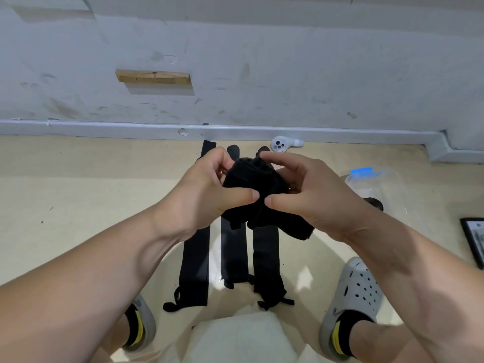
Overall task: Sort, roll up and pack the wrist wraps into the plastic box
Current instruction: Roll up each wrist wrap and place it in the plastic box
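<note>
Both hands hold a half-rolled black wrist wrap above three more on the floor.
On the smooth beige floor point(78, 195), three flat woven wraps point(234, 255) lie side by side, strap loops toward the person, between grey perforated clogs point(358, 289). Above them the left hand point(207, 189) and right hand point(311, 192) pinch the half-rolled wrap point(251, 179), fingers curled round the soft bundle, its tail hanging loose. A white controller point(281, 145) lies by the skirting. The clear, blue-latched plastic box point(377, 179) stands right, with bare floor between.
</note>
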